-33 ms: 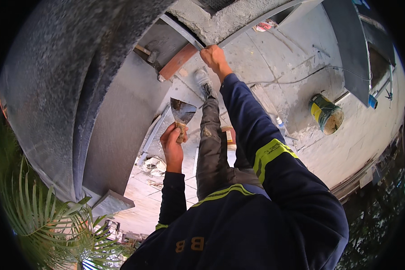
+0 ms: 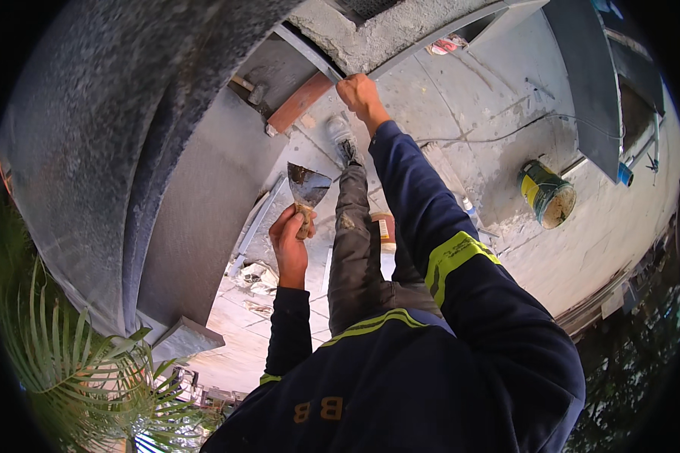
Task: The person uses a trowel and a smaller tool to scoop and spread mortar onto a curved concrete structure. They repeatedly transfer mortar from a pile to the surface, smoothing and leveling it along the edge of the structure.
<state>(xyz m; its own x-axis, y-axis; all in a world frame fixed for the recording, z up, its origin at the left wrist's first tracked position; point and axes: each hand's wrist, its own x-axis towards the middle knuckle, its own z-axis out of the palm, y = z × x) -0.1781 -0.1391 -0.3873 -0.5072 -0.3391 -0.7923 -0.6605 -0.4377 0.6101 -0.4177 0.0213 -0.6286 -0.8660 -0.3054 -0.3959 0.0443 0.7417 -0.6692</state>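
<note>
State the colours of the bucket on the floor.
The bucket is dark green and yellow outside, best seen in the head view.

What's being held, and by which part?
Left hand: scraper, by its handle. Right hand: closed at the concrete's corner; can't tell whether it holds anything.

Soft, diffuse light covers the scene, palest on the floor (image 2: 242, 349) at lower left, while the navy jacket (image 2: 400, 385) sinks toward black beneath its bright reflective band (image 2: 447, 263) and the scraper (image 2: 307, 195) carries a faint sheen on its blade. Fisheye distortion bends straight edges toward a black circular rim; the grey surface (image 2: 83, 143) filling the upper left looks soft and grainy, and the dark foliage (image 2: 631, 377) at lower right seems too murky to make out clearly.
</note>
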